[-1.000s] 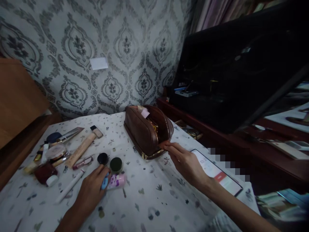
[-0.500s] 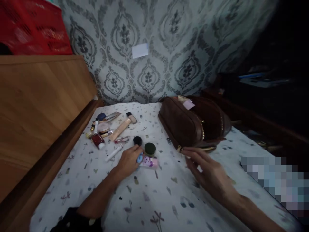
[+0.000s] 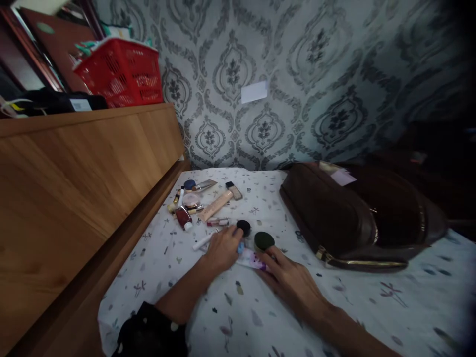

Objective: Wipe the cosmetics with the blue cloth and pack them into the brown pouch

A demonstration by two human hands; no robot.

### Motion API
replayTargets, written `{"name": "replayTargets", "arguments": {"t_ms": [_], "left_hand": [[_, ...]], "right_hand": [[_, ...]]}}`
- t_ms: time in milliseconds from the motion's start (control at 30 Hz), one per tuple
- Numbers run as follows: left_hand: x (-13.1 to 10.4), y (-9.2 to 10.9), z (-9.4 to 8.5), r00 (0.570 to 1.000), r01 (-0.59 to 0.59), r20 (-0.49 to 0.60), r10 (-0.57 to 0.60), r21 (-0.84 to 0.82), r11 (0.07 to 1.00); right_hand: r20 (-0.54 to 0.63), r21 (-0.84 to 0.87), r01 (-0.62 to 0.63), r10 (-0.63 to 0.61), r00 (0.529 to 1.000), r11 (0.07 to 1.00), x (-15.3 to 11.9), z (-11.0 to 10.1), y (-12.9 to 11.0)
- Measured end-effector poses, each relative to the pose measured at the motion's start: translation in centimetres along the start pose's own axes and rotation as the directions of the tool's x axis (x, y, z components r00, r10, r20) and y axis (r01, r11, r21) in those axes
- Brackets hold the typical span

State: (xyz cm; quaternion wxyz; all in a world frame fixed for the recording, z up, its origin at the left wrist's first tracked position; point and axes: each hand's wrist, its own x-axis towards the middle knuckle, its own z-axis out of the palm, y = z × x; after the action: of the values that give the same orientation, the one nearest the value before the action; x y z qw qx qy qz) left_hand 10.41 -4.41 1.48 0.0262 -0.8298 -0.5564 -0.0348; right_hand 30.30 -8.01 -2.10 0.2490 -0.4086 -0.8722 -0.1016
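Observation:
My left hand is closed at the blue-capped end of a small white and purple tube that lies low over the sheet. On the tube's other end, the fingers of my right hand are closed, hiding its pink part. A round jar with a dark green lid stands just beyond my right fingertips. A black-lidded jar sits just past my left fingers. Partly behind the left hand lies a white pen-like stick. A lip gloss tube is farther back.
A brown leather bag lies unzipped at the right. Several cosmetics, including a beige tube, a foundation bottle and a dark red bottle, are scattered back left. A wooden panel borders the left; a red basket stands above it.
My right hand has left the bag's zipper and come left to the tube. The left hand stays at the tube's blue cap. My view has turned, so everything sits farther right.

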Motion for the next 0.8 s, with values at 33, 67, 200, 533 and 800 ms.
{"name": "replayTargets", "arguments": {"t_ms": [33, 67, 200, 533, 800], "left_hand": [[0.2, -0.6, -0.2, 0.998, 0.056, -0.027, -0.056, 0.021, 0.998], [0.5, -1.4, -0.5, 0.991, 0.119, -0.058, -0.117, 0.041, 0.992], [2.5, -5.7, -2.0, 0.926, 0.354, -0.175, -0.335, 0.086, 0.931], [7.6, -14.5, -2.7, 0.787, 0.615, -0.095, -0.609, 0.047, 0.787], [8.0, -15.4, -3.9, 0.787, 0.617, -0.012, -0.617, -0.019, 0.787]], "right_hand": [[-0.035, 0.008, -0.001, 0.001, 0.999, 1.0, -0.1, 0.2, 0.0], [-0.066, 0.018, -0.007, 0.008, 0.998, 1.0, -0.1, 0.4, 0.0], [-0.114, 0.065, -0.027, 0.034, 0.993, 0.998, -0.3, 0.6, 0.0], [-0.032, 0.094, -0.081, 0.085, 0.996, 0.992, -0.4, 0.3, 0.0], [-0.043, 0.012, -0.167, 0.168, 0.985, 0.986, -0.2, 0.1, -0.2]]}}
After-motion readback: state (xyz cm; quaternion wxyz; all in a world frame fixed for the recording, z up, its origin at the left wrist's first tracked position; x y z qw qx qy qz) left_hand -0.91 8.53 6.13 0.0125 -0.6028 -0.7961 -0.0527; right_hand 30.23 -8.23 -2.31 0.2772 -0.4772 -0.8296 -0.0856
